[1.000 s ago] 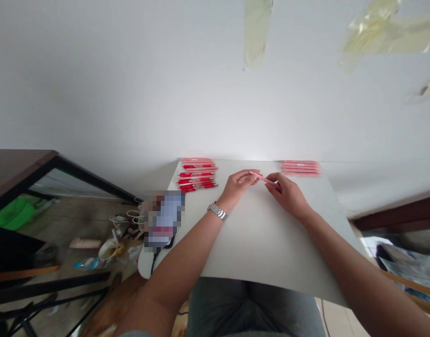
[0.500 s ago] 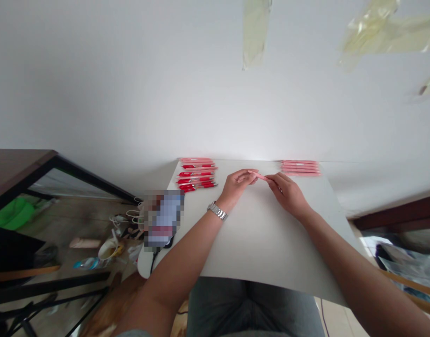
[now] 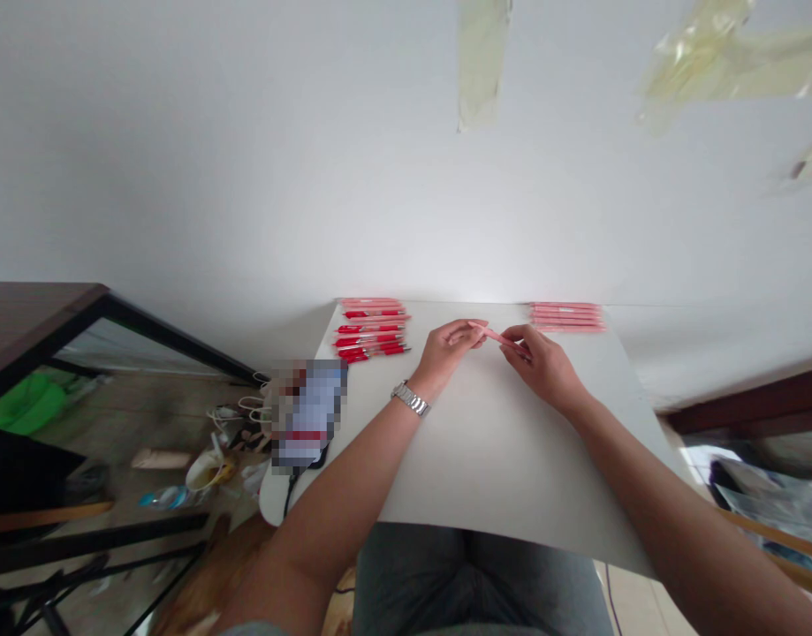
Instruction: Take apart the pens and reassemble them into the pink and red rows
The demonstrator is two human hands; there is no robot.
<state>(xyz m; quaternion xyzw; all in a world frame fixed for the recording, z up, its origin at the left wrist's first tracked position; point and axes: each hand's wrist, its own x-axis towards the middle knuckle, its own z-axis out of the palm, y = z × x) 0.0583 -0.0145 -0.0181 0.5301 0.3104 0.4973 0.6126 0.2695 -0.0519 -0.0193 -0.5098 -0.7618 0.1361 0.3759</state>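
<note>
Drawn slightly rightward since the last frame, the right hand point(image 3: 543, 367) stands a little farther from the left hand point(image 3: 447, 346), and the pink pen point(image 3: 502, 336) between them is tilted again; its left end lies farther from the body. The pen is held over the middle of a white board point(image 3: 498, 459), toward the far edge; one end is pinched by the left fingertips point(image 3: 475, 325), and the other is gripped between the right thumb and fingers, which are curled rather than spread. A steel wristwatch point(image 3: 411, 399) is worn on the left wrist. Red pens point(image 3: 371, 330) are laid in a stack of rows at the far left of the board; pink pens point(image 3: 567, 316) are lined up at the far right. A pixelated phone point(image 3: 307, 413) with a black cable point(image 3: 288, 496) is placed at the left edge; jeans point(image 3: 445, 583) are seen below the board; strips of tape point(image 3: 483, 62) are stuck on the white wall.
</note>
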